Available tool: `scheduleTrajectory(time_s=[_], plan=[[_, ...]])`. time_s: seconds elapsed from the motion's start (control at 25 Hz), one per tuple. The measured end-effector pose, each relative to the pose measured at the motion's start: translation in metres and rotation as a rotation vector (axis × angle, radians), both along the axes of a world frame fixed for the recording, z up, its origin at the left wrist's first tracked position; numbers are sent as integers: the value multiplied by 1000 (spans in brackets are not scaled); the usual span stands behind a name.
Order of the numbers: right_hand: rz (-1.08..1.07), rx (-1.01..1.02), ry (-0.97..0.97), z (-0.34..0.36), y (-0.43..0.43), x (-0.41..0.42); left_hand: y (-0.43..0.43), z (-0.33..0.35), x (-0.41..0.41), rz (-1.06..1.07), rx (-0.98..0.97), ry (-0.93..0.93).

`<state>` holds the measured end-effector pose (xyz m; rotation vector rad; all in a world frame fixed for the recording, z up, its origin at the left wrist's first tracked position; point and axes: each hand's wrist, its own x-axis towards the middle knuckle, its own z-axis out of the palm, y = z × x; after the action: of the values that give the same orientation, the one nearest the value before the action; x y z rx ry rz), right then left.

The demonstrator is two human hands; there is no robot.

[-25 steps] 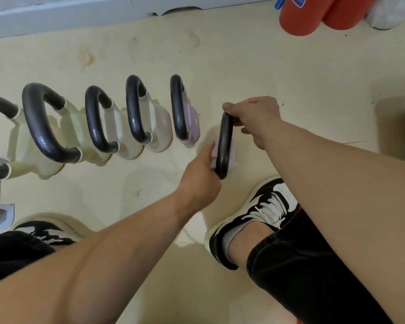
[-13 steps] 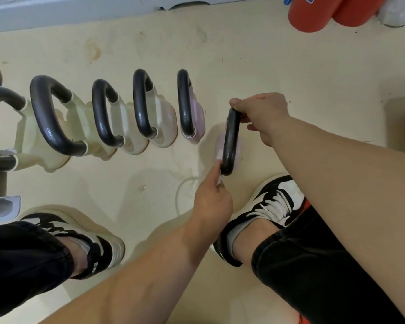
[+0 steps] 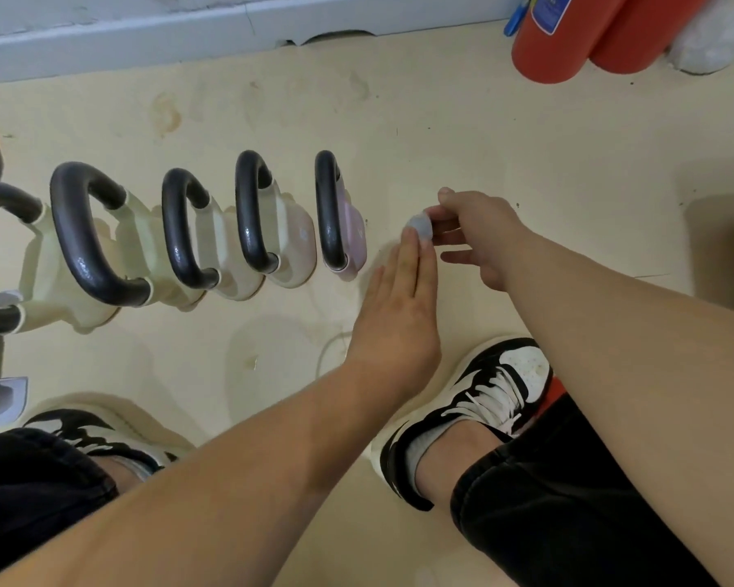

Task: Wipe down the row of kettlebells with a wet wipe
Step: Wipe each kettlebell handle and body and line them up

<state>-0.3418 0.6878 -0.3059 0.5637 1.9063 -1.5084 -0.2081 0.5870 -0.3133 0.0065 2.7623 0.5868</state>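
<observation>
Right hand [image 3: 482, 237]: pinching balled wet wipe [image 3: 420, 227] at fingertips.
Left hand [image 3: 399, 307]: lying flat, unclenched, fingertips touching wipe.
Kettlebells [image 3: 212, 239]: standing left of the pinch.

Seen from above: a row of kettlebells [image 3: 179, 239] with dark handles on a beige floor [image 3: 526, 154], left of centre. Just right of the row, a small balled wet wipe [image 3: 420, 227] pinched in the right hand [image 3: 479, 235], with the flat left hand [image 3: 399, 307] fingertips touching it. Two black-and-white sneakers [image 3: 484, 396] at the bottom, red cylinders [image 3: 568, 36] at upper right.
</observation>
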Motion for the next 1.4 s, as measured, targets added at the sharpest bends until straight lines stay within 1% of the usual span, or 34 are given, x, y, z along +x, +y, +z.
scheduleTrajectory(time_s=[0.12,0.16,0.24,0.28,0.32,0.36,0.44,0.48,0.52,0.6,0.68,0.76,0.84,0.92,0.96,1.0,1.04,1.08,1.12,1.16,1.2,1.28,1.36,1.4], plan=[[-173,-146,-104,-5,5,5,2,3,-59,-35,-137,-74],[-242,-194,-150,-9,7,7,1,4,-83,-20,-132,-160],[-334,-180,-214,-19,7,14,-1,11,-113,-9,-99,-312],[-352,-150,-236,-23,6,17,-2,13,-115,-27,-135,-319],[-358,-139,-254,-26,5,20,-2,12,-110,-40,-191,-288],[-356,-151,-268,-27,2,21,-1,7,-92,-63,-241,-209],[-336,-177,-285,-26,-2,19,4,4,-35,-91,-228,13],[-329,-172,-286,-27,-2,19,7,4,-5,-135,-206,62],[-330,-161,-284,-29,-2,18,7,0,15,-192,-228,68],[-344,-162,-294,-33,0,19,3,2,16,-302,-332,31],[-342,-186,-301,-35,3,20,3,9,-18,-331,-435,10],[-357,-209,-304,-35,7,20,7,10,-68,-304,-463,-58],[-374,-188,-298,-34,8,19,5,13,-115,-180,-396,-234],[-357,-164,-292,-31,3,18,1,8,-138,-51,-235,-347],[-351,-156,-281,-30,0,18,-1,3,-138,41,-121,-341],[-353,-147,-266,-29,-3,18,-2,-1,-127,170,38,-296],[-351,-132,-252,-29,-6,18,0,-5,-107,308,189,-208],[-340,-112,-240,-28,-7,17,5,-6,-82,426,291,-109],[-318,-90,-228,-29,-7,17,11,-3,-53,505,354,-36],[-290,-72,-221,-30,-6,17,17,0,-25,544,404,-4],[-263,-67,-218,-31,-5,18,22,2,-1,563,410,2],[-217,-89,-223,-30,-3,23,21,6,19,554,394,-44],[-185,-109,-220,-28,-1,26,12,4,0,536,381,-71],[-176,-125,-219,-28,0,26,6,4,-20,533,389,-119]])
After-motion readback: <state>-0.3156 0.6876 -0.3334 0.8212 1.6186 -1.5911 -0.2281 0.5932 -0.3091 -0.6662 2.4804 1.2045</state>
